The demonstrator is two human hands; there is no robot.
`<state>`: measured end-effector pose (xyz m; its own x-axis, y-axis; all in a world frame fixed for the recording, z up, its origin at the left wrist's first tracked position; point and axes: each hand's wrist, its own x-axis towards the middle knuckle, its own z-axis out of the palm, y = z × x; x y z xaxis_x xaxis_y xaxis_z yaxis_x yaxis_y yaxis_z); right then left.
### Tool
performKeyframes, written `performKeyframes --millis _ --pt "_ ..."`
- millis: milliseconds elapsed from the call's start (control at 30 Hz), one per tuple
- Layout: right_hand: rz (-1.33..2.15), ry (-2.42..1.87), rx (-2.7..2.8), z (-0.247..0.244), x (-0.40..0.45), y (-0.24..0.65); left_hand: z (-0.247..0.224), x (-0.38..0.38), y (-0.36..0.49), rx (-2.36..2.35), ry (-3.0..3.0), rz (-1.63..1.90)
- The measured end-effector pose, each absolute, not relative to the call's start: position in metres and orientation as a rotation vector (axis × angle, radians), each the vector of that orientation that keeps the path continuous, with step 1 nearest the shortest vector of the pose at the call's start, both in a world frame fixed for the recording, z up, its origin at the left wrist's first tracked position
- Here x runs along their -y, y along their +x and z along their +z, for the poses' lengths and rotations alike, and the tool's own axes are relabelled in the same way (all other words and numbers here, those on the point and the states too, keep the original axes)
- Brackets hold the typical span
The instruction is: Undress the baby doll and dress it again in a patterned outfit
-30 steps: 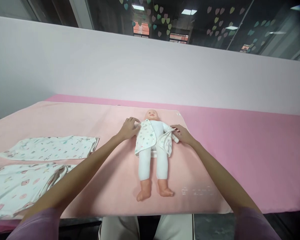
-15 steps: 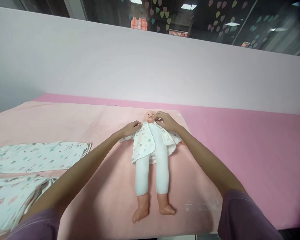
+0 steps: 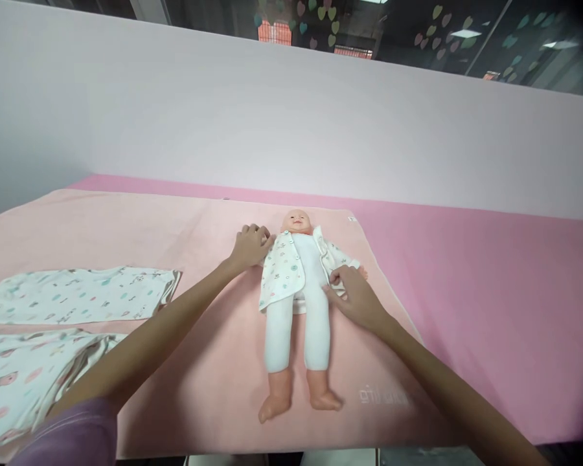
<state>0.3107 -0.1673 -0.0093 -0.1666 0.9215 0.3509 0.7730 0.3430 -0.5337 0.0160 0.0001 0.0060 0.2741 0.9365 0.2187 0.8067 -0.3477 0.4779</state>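
Observation:
A baby doll [image 3: 297,222] lies on its back with its feet toward me, its body and legs white. It wears a white printed baby jacket [image 3: 282,272] whose front is unfastened; the right-hand panel is folded outward. Beside the doll's shoulder at the left, my left hand [image 3: 251,246] is curled over the sleeve, which it mostly hides. My right hand [image 3: 357,298] has its thumb and forefinger at the lower edge of the right-hand panel, closed around the cloth. The doll's hand shows past the cuff on that side.
Two folded printed garments, an upper one [image 3: 78,296] and a lower one [image 3: 19,382], lie at the left on a peach mat [image 3: 214,401]. A pink surface [image 3: 490,291] extends to the right. A pale wall [image 3: 291,123] rises behind, with windows above.
My right hand has moved from the doll's neck down to the jacket's lower right edge, uncovering the face. My left hand has shifted slightly up and left at the shoulder. The view tilted slightly.

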Motion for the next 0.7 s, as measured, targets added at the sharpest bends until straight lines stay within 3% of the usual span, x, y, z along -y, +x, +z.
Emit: performKeyframes --millis 100,267,467,567,700 --pt "0.41 -1.604 1.944 -0.012 0.164 0.3 0.0 0.051 0.026 -1.513 2.464 1.017" --pt "0.32 -1.596 1.992 0.003 0.137 0.291 0.001 0.118 0.031 -1.334 2.645 0.771" --pt "0.186 -1.265 2.217 0.03 0.151 0.261 0.013 0.13 0.036 -1.31 2.926 0.504" --pt "0.089 -1.17 2.389 0.022 0.173 0.249 0.008 0.139 0.024 -1.268 2.929 0.514" --pt "0.082 -1.202 2.167 -0.008 0.203 0.26 -0.01 0.158 -0.011 -1.374 2.728 0.693"
